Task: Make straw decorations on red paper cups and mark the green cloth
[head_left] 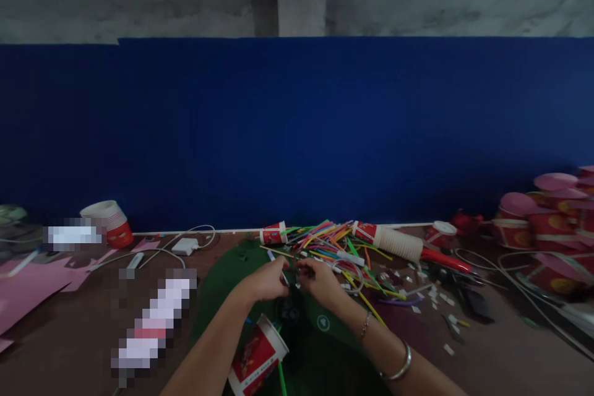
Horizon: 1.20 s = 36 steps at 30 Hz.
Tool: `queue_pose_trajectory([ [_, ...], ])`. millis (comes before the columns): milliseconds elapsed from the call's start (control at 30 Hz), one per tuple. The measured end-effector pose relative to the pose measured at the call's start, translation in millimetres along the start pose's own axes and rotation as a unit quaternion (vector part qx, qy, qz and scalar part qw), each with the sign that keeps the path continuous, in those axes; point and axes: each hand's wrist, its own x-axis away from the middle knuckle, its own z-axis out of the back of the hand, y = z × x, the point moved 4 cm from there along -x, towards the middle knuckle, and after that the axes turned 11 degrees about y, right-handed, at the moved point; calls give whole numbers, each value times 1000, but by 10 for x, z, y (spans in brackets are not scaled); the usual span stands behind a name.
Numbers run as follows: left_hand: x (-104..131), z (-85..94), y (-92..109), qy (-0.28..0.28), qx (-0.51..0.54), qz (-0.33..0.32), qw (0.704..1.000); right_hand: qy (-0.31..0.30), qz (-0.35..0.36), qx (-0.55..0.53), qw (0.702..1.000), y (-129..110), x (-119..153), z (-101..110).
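Note:
My left hand (269,278) is closed around something slim and pale, too blurred to name. Beside it, my right hand (320,281) has its fingertips pinched together; whatever is between them is too small to make out. Both hands are close together above a dark green surface (223,291). Under my left forearm lies a tipped red paper cup (257,359) with a white rim, a green strip (281,377) beside it. Just beyond my right hand spreads a loose pile of coloured thin sticks (320,238).
A stack of paper cups (399,242) lies on its side at the back. Small white scraps (445,298) litter the brown table. Red cups with pink tops (520,223) crowd the right. Pink paper (32,297), nested cups (111,226) and a white charger (184,246) are left.

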Motion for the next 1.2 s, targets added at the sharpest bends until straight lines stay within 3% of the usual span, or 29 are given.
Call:
queue_pose_trajectory([
  [200, 43, -52, -3, -44, 71, -24, 996, 24, -125, -117, 985, 54, -55, 54],
  [367, 40, -53, 29, -71, 113, -27, 991, 40, -166, -145, 975, 19, -64, 119],
  [500, -4, 61, 62, -2, 211, 33, 977, 51, -155, -101, 981, -9, -101, 207],
  [700, -5, 156, 159, 87, 270, 52, 957, 39, -145, -130, 980, -10, -139, 230],
  [1200, -61, 78, 109, 119, 310, 58, 942, 45, -132, -124, 982, 29, -153, 249],
])
